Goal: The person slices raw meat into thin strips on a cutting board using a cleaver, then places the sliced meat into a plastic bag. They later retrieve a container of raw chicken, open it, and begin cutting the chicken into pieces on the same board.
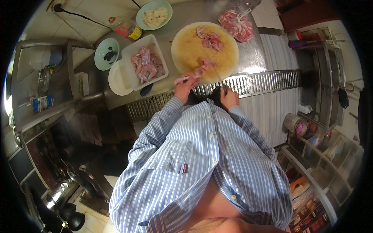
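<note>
At the near left edge of a round yellowed cutting board [186, 50], my left hand [187, 86] is closed around a piece of raw meat [198, 72] whose pale end sticks out to the left. More of that pink meat lies on the board just beyond my fingers. My right hand [229, 97] is wrapped round the handle of a knife [218, 76], its thin blade pointing away from me over the board's near edge. Farther back on the board rests a small heap of cut raw meat [211, 40].
Left of the board stands a white tub [162, 58] of skinned raw meat, beside a white lid [117, 80]. Two pale green bowls [99, 54] [168, 8] and a jar [127, 29] sit farther back. A plastic bag of red meat [237, 26] lies at the back right. Metal shelving [23, 91] flanks the counter.
</note>
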Motion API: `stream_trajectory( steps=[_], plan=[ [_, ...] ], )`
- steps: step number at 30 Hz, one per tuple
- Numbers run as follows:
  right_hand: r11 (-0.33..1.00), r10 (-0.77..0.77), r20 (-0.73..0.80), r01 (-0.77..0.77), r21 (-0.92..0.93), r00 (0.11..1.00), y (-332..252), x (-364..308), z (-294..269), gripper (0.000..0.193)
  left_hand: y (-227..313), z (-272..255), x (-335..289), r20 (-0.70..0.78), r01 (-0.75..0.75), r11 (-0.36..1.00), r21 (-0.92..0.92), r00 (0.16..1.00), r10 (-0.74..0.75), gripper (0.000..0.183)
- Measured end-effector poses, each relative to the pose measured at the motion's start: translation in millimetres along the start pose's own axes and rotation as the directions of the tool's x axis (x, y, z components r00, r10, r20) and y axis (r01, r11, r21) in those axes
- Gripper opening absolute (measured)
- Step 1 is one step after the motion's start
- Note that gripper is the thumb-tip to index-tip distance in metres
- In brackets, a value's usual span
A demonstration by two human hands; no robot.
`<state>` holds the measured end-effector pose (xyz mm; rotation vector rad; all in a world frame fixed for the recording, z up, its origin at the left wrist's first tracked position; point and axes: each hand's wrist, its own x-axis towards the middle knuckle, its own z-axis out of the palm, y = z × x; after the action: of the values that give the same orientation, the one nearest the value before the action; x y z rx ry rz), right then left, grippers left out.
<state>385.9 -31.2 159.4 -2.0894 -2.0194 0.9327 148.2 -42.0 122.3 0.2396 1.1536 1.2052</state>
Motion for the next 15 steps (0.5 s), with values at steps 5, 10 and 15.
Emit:
stream_trajectory(
  steps=[5,10,15],
  plan=[
    [0.966,0.188,0.266,-0.13,-0.222,0.945,25,30,28,0.039,-3,-14,-2,0.067,-0.009,0.999,0.039,0.998,0.006,0.02],
    [0.973,0.192,0.274,-0.147,-0.178,0.942,-1,47,20,0.043,11,-16,-15,0.07,-0.026,0.995,0.095,0.997,0.02,0.017],
    [0.982,0.157,0.276,-0.12,-0.147,0.948,-27,109,34,0.034,41,16,-36,0.095,-0.141,0.968,0.208,0.988,0.124,0.023]
  ],
)
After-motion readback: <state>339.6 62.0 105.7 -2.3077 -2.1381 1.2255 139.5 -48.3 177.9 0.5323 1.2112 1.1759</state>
